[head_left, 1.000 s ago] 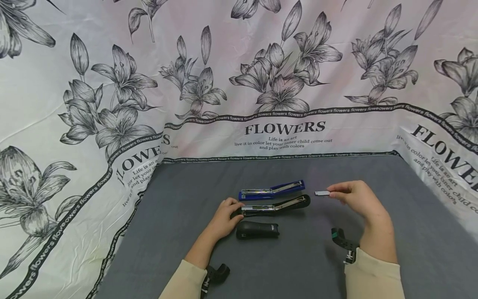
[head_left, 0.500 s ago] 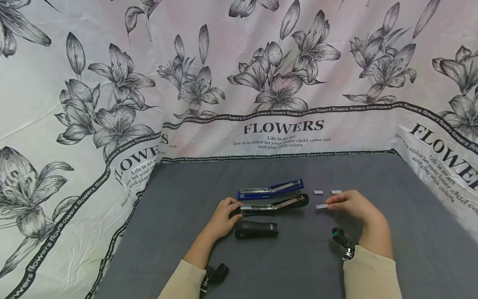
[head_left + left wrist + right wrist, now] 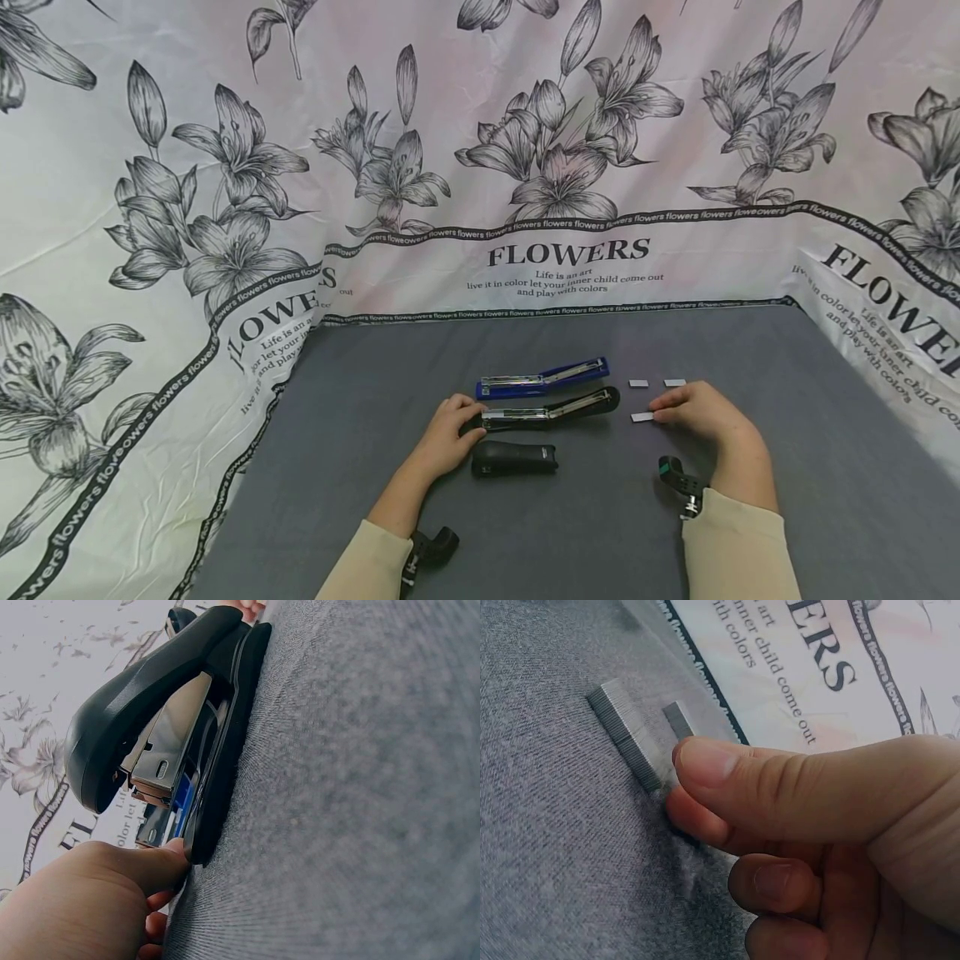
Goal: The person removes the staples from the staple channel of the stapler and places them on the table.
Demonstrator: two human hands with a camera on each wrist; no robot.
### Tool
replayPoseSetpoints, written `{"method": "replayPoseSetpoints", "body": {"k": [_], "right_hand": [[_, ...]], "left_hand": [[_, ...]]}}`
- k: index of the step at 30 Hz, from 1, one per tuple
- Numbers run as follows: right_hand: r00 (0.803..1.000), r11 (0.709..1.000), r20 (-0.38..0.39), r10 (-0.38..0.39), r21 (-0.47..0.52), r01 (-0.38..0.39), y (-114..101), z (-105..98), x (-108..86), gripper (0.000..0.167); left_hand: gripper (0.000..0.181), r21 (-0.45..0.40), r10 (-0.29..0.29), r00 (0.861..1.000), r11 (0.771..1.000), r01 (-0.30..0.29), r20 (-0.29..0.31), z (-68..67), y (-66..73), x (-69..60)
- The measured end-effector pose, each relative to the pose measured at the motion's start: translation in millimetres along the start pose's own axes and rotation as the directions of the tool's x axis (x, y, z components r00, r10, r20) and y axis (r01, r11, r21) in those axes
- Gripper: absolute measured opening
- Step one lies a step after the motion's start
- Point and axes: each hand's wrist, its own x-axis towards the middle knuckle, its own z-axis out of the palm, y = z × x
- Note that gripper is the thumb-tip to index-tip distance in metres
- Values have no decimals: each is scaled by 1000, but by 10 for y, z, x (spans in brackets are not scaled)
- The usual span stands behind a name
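In the head view my left hand [image 3: 442,440] grips the left end of an opened black stapler [image 3: 540,417], its metal channel showing. Its thumb also appears in the left wrist view, beside the base end of a nearer black stapler [image 3: 221,772]; whether it touches that one I cannot tell. That front stapler [image 3: 513,460] lies folded. My right hand [image 3: 705,412] pinches one end of a silvery staple strip [image 3: 641,417], right of the staplers. The right wrist view shows this strip [image 3: 626,735] low over the cloth, its near end at the fingertips.
Behind the black staplers lies an opened blue stapler [image 3: 513,386]. Two short staple strips, one left [image 3: 638,384] and one right [image 3: 674,383], lie beyond my right hand. Grey cloth [image 3: 360,375] covers the table, and a flower-printed curtain [image 3: 420,283] stands around it.
My right hand has come nearer and slightly left with a strip, while two strips now show on the cloth behind it. My left hand keeps its grip. The head view has shifted slightly.
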Motion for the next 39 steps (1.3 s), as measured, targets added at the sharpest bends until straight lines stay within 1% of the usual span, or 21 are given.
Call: {"method": "replayPoseSetpoints", "body": {"k": [4,7,10,12,16,20,25,28,31,36,39], "right_hand": [[1000,1000,-6,9,11,-9,-69,-30,-34,26],[1000,1000,-24,8,17,-8,-168,-58,-68,33],[998,999,-59,-31,7,31,-300,-83,-80,39],[994,997,-89,-70,8,71,-399,-92,-84,41],[981,987,-131,-142,54,150,-621,-63,-101,45],[967,969,-155,-204,109,222,-860,30,-116,44],[930,933,-193,-312,122,338,-1102,209,-99,34],[912,915,-190,-364,108,388,-1211,337,-61,27],[895,898,-160,-417,78,432,-1311,472,-15,24],[881,879,-81,-467,63,472,-1461,704,39,22],[874,874,-52,-482,41,485,-1519,833,63,20]], "left_hand": [[36,0,0,1000,1000,0,0,1,-5,0],[36,4,-5,1000,1000,5,3,6,-12,2],[36,9,-13,1000,1000,13,7,8,-14,5],[36,12,-12,1000,1000,12,5,6,-9,5],[35,5,-8,1000,1000,8,2,-2,6,-1],[35,-8,-5,1000,1000,5,-3,-3,7,-4],[35,-7,1,1000,1000,-1,-9,1,2,-4],[35,-12,1,1000,1000,-1,-10,-1,2,-2],[35,-14,3,1000,1000,-3,-12,0,-5,-1],[36,-15,6,1000,1000,-7,-16,0,-10,-1],[37,-18,9,1000,1000,-9,-20,3,-12,0]]}}
